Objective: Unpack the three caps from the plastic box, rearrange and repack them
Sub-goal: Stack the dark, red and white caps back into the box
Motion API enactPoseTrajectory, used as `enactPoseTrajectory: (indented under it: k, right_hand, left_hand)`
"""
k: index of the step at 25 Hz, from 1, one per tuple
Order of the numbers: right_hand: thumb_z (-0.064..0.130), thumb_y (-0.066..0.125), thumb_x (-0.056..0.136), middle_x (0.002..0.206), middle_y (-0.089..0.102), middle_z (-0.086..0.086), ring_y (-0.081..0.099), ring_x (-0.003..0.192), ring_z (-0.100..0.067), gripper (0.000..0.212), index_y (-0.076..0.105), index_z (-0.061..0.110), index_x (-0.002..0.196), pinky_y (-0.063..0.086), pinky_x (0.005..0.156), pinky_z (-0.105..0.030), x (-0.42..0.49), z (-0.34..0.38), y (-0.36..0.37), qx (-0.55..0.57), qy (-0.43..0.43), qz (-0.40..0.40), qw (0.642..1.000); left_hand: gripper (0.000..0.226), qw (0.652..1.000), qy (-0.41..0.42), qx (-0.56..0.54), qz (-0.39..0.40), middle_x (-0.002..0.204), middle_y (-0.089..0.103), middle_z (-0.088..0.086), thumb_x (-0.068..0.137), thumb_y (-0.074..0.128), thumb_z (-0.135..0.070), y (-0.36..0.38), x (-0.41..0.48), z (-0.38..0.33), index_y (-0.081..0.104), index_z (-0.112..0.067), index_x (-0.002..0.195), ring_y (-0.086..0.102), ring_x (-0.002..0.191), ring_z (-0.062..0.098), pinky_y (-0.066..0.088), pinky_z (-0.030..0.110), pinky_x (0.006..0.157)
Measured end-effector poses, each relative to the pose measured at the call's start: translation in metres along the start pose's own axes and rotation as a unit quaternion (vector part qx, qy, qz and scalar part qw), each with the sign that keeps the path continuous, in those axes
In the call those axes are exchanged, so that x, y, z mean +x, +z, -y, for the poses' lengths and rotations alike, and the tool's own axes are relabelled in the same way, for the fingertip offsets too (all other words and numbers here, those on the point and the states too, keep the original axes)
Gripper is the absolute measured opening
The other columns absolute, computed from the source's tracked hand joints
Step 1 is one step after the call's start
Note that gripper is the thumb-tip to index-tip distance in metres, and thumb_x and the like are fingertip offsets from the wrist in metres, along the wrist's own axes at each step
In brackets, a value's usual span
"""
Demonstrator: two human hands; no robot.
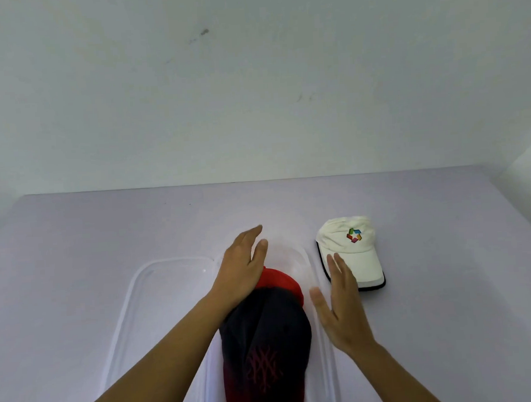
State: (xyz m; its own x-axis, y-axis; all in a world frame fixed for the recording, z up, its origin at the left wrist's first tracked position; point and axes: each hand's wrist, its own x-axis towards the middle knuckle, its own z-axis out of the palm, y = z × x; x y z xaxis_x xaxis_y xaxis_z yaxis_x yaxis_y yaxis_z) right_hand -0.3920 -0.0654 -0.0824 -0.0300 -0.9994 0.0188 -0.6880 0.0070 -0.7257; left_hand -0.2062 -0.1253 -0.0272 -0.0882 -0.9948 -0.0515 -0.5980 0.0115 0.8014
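clear plastic box (pixel 324 337) sits on the counter (pixel 75 259), its lid (pixel 133 302) lying at left. inside, dark cap (pixel 264 350) lies over red cap (pixel 283 282), long axis near-to-far, brim end unclear. white cap (pixel 351 251) is outside right, brim toward the viewer. left hand (pixel 240 270) and right hand (pixel 339 305) hover released, holding nothing. risk: lifting both stacked caps together.

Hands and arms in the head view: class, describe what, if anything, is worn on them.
Both forearms are bare to the frame edge, with no sleeves showing. The left hand and right hand wear no gloves, and no rings, watch or wristbands are visible.
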Motion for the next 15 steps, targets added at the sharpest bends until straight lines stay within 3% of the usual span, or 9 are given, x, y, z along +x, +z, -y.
enactPoseTrajectory:
  k: [3, 7, 10, 13, 15]
  right_hand:
    - [0.071, 0.027, 0.082, 0.157, 0.014, -0.004, 0.012, 0.145, -0.018, 0.086, 0.015, 0.017, 0.148, 0.021, 0.115, -0.035, 0.021, -0.022, -0.017, -0.017, 0.054, -0.053, 0.997]
    - [0.049, 0.055, 0.084, 0.156, 0.012, -0.014, 0.013, 0.143, -0.031, 0.083, 0.015, 0.012, 0.147, 0.023, 0.113, -0.045, 0.047, -0.068, -0.039, -0.033, 0.161, -0.066, 0.984]
    - [0.055, 0.064, 0.075, 0.157, 0.005, -0.010, 0.007, 0.144, -0.029, 0.100, 0.009, 0.015, 0.148, 0.019, 0.114, -0.045, 0.057, -0.095, -0.048, -0.014, 0.211, -0.033, 0.977]
    - [0.059, 0.072, 0.065, 0.158, 0.003, -0.006, 0.005, 0.145, -0.025, 0.115, 0.003, 0.019, 0.148, 0.018, 0.115, -0.043, 0.064, -0.120, -0.046, 0.000, 0.194, 0.014, 0.981]
    - [0.063, 0.074, 0.058, 0.157, 0.011, -0.004, 0.012, 0.144, -0.023, 0.120, 0.005, 0.023, 0.147, 0.022, 0.116, -0.044, 0.066, -0.132, -0.042, 0.016, 0.176, 0.034, 0.984]
  left_hand:
    - [0.049, 0.999, 0.006, -0.039, 0.022, 0.147, 0.042, -0.001, 0.096, 0.046, -0.035, 0.018, 0.023, -0.022, 0.038, -0.019, 0.142, 0.040, 0.135, 0.014, 0.032, 0.034, 0.113]
    - [0.063, 0.994, -0.020, -0.058, 0.091, 0.150, 0.038, -0.003, 0.090, 0.056, -0.040, 0.062, 0.063, -0.049, 0.033, -0.019, 0.144, 0.041, 0.133, 0.013, 0.036, 0.030, 0.108]
    - [0.070, 0.985, -0.075, -0.096, 0.119, 0.150, 0.037, -0.003, 0.085, 0.063, -0.042, 0.092, 0.090, -0.056, 0.032, -0.021, 0.144, 0.041, 0.134, 0.016, 0.036, 0.026, 0.098]
    - [0.076, 0.981, -0.100, -0.089, 0.138, 0.152, 0.034, -0.003, 0.081, 0.067, -0.043, 0.121, 0.113, -0.053, 0.031, -0.022, 0.145, 0.037, 0.136, 0.019, 0.036, 0.031, 0.104]
    - [0.081, 0.977, -0.106, -0.081, 0.165, 0.151, 0.034, -0.004, 0.077, 0.072, -0.043, 0.139, 0.121, -0.051, 0.031, -0.022, 0.145, 0.036, 0.135, 0.018, 0.034, 0.031, 0.106]
